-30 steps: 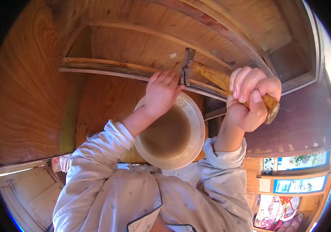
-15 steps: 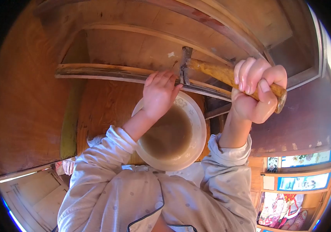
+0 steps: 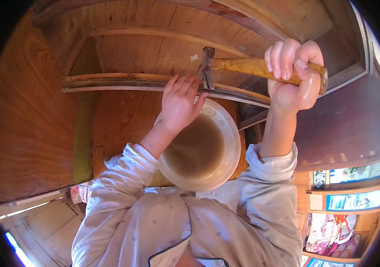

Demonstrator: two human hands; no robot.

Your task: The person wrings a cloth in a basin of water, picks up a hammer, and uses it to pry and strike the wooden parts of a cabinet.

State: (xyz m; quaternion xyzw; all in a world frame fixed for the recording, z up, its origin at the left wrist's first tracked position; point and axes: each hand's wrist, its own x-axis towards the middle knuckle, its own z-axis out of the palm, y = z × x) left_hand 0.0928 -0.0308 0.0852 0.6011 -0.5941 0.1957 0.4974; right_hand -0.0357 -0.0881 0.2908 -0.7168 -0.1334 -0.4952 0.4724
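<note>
My right hand (image 3: 297, 73) grips the wooden handle of a hammer (image 3: 243, 65), fingers wrapped near its end. The dark metal hammer head (image 3: 207, 66) is at the wooden rail (image 3: 123, 83), one end pointing down toward its edge. I cannot tell whether it touches the wood. Just left of the head, my left hand (image 3: 181, 102) lies with stretched fingers over the rail, thumb apart. Below that hand stands a pale basin (image 3: 231, 151) with a flower pattern, holding cloudy brown liquid (image 3: 194, 151).
Beyond the rail are wooden boards (image 3: 132, 53) and another curved rail (image 3: 163, 34). A wooden panel (image 3: 30, 120) rises on the left, a dark reddish surface (image 3: 341, 124) on the right. A cabinet (image 3: 305, 191) with picture panels and patterned cloth (image 3: 328, 233) is at lower right.
My right hand has risen a little, and the hammer handle is now closer to level. The hammer head has shifted slightly up and left. My left hand stays on the rail.
</note>
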